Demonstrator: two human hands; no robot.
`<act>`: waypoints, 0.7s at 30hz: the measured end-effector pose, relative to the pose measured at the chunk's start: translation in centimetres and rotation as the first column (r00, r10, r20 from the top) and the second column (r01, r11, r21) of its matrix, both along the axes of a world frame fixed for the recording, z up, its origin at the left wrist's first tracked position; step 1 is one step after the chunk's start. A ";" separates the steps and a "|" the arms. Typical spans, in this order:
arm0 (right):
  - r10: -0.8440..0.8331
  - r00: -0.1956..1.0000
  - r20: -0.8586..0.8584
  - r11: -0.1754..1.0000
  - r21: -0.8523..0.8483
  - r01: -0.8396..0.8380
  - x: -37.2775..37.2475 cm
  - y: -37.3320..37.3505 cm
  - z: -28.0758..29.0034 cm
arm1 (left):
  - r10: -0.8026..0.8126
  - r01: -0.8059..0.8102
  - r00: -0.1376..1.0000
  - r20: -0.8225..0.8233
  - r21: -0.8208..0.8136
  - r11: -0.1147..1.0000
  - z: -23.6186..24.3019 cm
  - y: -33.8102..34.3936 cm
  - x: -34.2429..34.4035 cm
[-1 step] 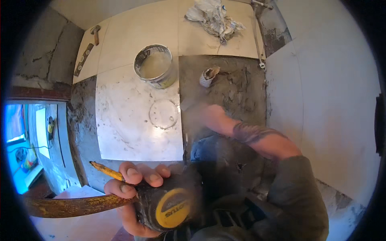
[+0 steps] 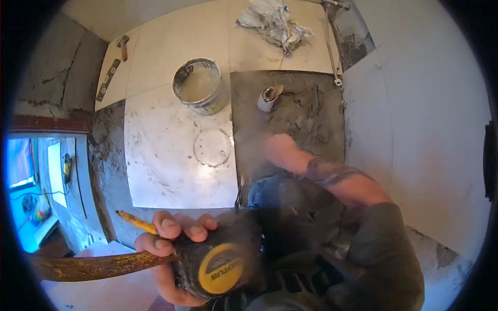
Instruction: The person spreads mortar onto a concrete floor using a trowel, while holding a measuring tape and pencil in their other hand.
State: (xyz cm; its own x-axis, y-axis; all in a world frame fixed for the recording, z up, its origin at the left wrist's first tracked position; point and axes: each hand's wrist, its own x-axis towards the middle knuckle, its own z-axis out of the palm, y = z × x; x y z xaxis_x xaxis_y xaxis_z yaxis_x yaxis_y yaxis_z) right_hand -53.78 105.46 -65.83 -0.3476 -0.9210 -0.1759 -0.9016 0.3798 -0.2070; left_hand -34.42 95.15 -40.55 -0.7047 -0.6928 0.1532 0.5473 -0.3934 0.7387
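In the lower middle, my left hand point(image 2: 168, 233) is closed around a black and yellow tape measure point(image 2: 220, 268). Its worn yellow-brown blade point(image 2: 93, 267) sticks out to the left. A stubby yellow pencil point(image 2: 137, 222) is pinched between fingers of the same hand. My right hand point(image 2: 280, 149) reaches in from the right, low over grey mortar beside a white floor tile's point(image 2: 161, 150) right edge. A blurry haze covers its fingers, so whether they grip anything is hidden. Beyond that hand, a white patterned tube-like piece point(image 2: 266, 103) with a ragged brown edge stands in the mortar point(image 2: 311, 119).
A bucket point(image 2: 220, 98) of pale, cloudy liquid stands on the tile's far part. A crumpled plastic bag point(image 2: 277, 26) lies on far tiles. At far left are a hammer point(image 2: 123, 47) and a spirit level point(image 2: 108, 79). A doorway point(image 2: 83, 171) opens on the left.
The view has shifted very slightly. Both hands keep almost the same places, with the tape measure and pencil still held in the left.
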 end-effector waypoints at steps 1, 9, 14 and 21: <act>-0.079 0.991 0.111 0.992 0.104 0.067 0.0 1.1 0.9 | 0.010 -0.010 1.000 0.005 -0.004 1.000 -0.1 0.1 0.4; -0.322 0.888 0.329 0.933 -0.048 0.356 -0.5 4.0 1.2 | -0.142 0.143 0.990 -0.025 0.063 0.988 0.1 0.6 3.4; -0.527 0.797 0.295 0.820 -0.070 0.568 5.0 9.6 -2.6 | -0.110 0.110 0.993 0.037 -0.010 0.994 0.1 0.1 4.7; -0.545 0.836 0.061 0.837 0.096 0.538 5.8 15.8 -4.0 | -0.109 0.110 0.992 0.066 -0.005 0.994 0.2 0.3 4.6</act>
State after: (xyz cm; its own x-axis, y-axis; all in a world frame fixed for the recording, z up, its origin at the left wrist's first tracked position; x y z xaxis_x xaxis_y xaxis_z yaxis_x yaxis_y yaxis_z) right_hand -47.95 121.28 -69.88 -0.7683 -0.5733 -0.2847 -0.5283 0.8191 -0.2237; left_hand -29.84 95.48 -40.38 -0.7849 -0.6098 0.1100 0.4519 -0.4419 0.7749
